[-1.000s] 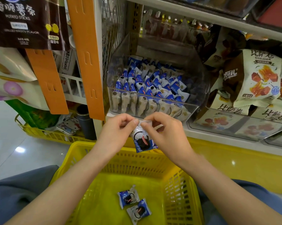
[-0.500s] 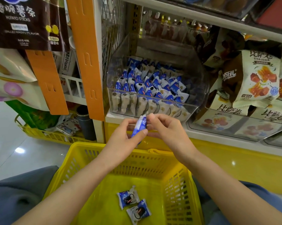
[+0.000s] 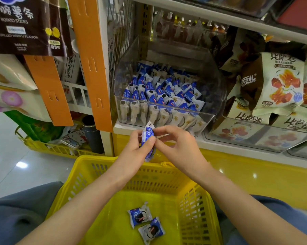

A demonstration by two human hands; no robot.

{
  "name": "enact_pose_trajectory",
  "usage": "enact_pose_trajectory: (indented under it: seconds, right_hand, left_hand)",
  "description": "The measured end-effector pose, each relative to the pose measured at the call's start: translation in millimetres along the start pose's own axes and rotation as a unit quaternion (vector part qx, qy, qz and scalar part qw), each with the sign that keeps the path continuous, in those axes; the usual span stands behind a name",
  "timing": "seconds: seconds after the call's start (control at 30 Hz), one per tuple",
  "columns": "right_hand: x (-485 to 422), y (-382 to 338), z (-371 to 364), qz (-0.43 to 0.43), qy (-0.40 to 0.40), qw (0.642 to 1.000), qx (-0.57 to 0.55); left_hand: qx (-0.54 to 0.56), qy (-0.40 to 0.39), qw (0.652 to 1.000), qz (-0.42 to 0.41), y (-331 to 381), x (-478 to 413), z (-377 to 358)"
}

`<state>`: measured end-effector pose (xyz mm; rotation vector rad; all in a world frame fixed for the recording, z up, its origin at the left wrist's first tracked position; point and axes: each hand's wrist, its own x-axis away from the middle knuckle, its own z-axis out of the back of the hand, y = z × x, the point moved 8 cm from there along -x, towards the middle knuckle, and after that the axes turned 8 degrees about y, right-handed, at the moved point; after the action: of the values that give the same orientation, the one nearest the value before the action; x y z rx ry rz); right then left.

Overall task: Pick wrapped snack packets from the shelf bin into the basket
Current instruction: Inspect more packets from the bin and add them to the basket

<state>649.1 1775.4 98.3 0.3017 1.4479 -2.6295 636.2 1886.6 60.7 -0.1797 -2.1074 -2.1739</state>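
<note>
Head view. A blue-and-white packet point(image 3: 148, 134) stands edge-on between both hands, above the far rim of the yellow basket point(image 3: 82, 167) and just on the near side of the clear bin point(image 3: 124, 71) on the shelf point(image 3: 220, 145). The left hand point(image 3: 135, 148) grasps it from the left, thumb across its face. The right hand point(image 3: 178, 147) pinches its right edge with the fingertips. Two more packets point(image 3: 139, 216) lie touching on the basket floor. Rows of like packets point(image 3: 164, 91) fill the bin.
</note>
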Motion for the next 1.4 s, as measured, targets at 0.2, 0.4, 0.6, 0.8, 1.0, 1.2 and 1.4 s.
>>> enact_pose_trajectory:
  seconds: [0.2, 0.4, 0.6, 0.8, 1.0, 1.2, 1.4]
  right_hand:
    - [6, -12, -4, 0.078, -0.022, 0.995, 0.056]
    - [5, -12, -3, 0.082, 0.003, 0.994, 0.073]
    - [3, 12, -17, -0.095, -0.061, 0.993, -0.035]
    - [5, 14, -23, -0.161, -0.099, 0.974, -0.128]
    - [-2, 14, -9, -0.103, -0.074, 0.992, -0.026]
    - [-2, 4, -5, -0.028, -0.078, 0.996, 0.015]
    - [-1, 3, -4, -0.046, -0.033, 0.998, -0.041]
  left_hand:
    - [0.021, 0.054, 0.998, 0.011, -2, -3, 8]
    - [0.003, 0.069, 0.997, 0.019, -4, -7, 9]
    - [0.071, 0.115, 0.99, 0.042, -5, -12, 22]
    - [-0.057, 0.132, 0.988, -0.063, 15, -13, 31]
    - [-0.264, 0.094, 0.938, -0.203, 37, -8, 29]
    - [-0.385, 0.047, 0.876, -0.286, 40, 1, 16]
    - [-0.331, 0.106, 0.893, -0.286, 41, 0, 24]
